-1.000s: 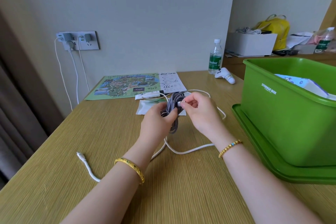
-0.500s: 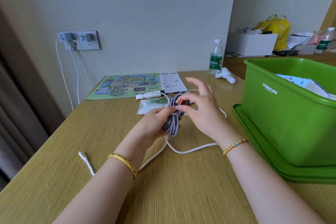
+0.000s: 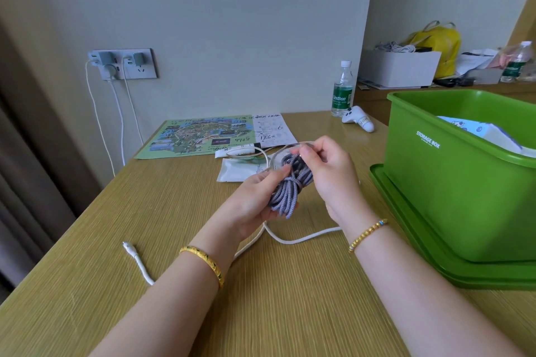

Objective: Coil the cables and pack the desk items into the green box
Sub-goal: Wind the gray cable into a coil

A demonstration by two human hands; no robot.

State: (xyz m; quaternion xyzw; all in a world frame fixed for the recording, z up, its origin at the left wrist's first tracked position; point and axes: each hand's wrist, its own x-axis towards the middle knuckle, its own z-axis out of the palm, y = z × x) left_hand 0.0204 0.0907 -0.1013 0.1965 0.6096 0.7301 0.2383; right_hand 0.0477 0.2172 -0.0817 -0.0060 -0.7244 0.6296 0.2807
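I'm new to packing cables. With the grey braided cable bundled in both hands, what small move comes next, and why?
Probably tuck the end under a wrap. The left hand holds the braided cable already coiled, while the right hand pinches its top. The green box comes after.

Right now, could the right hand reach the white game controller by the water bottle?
Probably not yet. The right hand is busy pinching the grey braided cable. The white controller lies bare on the desk farther back, nothing blocking it, so letting go first should free the way.
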